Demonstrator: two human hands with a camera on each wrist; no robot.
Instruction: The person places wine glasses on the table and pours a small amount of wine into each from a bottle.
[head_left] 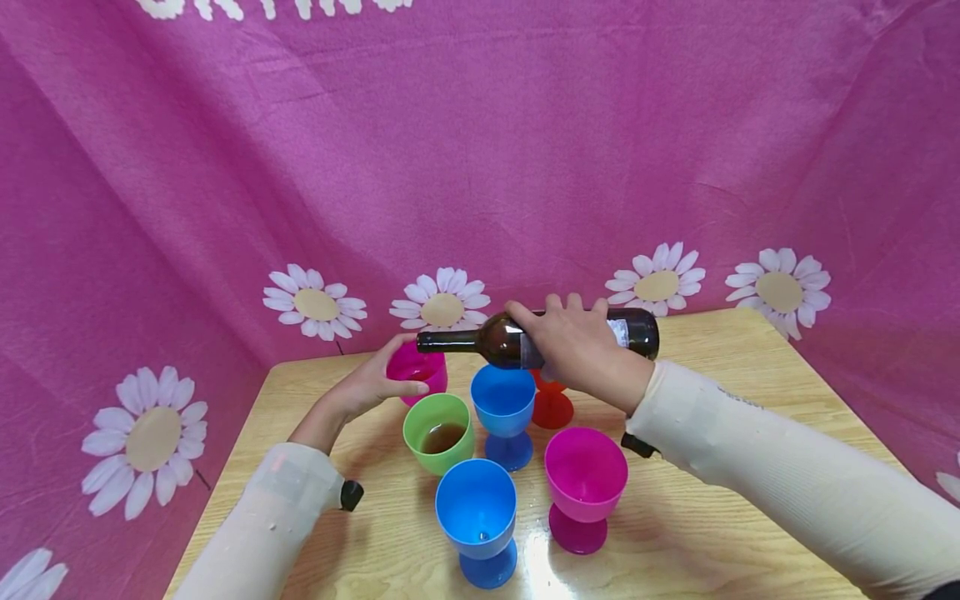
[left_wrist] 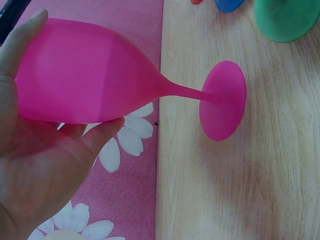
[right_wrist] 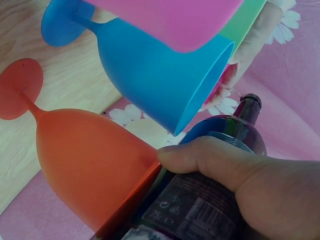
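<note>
My left hand (head_left: 365,385) grips the bowl of a pink goblet (left_wrist: 90,70), thumb on one side and fingers on the other. The goblet stands upright on its round foot, and a darker band through its wall shows liquid inside. My right hand (head_left: 585,348) holds a dark wine bottle (head_left: 498,340) by its labelled body, tipped almost level. The bottle's mouth is over the rim of the pink goblet. In the right wrist view a thin stream of liquid (right_wrist: 231,91) leaves the bottle's mouth toward that goblet.
Close by on the wooden table (head_left: 697,500) stand a green goblet (head_left: 417,427) with brown liquid, two blue goblets (head_left: 502,402) (head_left: 476,504), another pink goblet (head_left: 585,471) and a red goblet (head_left: 552,410), partly hidden under the bottle. A pink flowered cloth (head_left: 525,167) hangs behind.
</note>
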